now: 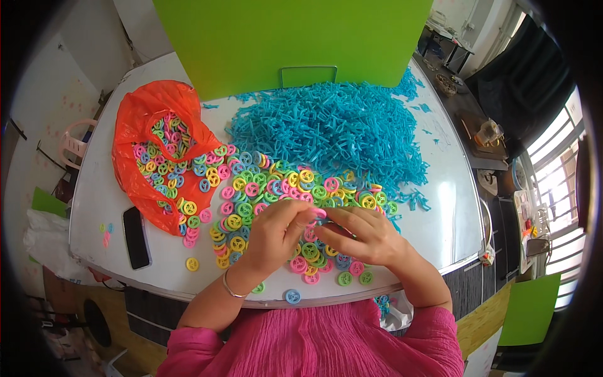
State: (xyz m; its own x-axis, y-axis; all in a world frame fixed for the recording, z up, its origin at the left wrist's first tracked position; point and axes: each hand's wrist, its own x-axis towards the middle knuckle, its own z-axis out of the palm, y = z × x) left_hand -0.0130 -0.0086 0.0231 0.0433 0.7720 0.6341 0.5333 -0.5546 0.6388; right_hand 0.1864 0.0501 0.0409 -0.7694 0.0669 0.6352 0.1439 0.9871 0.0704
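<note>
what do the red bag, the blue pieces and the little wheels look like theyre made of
Red bag: apparently thin plastic film, slightly glossy, judging by its crinkles. Blue pieces: probably molded plastic, slightly shiny, showing small highlights. Little wheels: likely hard molded plastic, smooth, given their even color and spokes.

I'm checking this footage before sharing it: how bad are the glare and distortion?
All in the head view: glare washes out the barred window; the white table has bowed-looking edges; the corners fall to black; the pink piece at the fingers is too small to read clearly.
</note>
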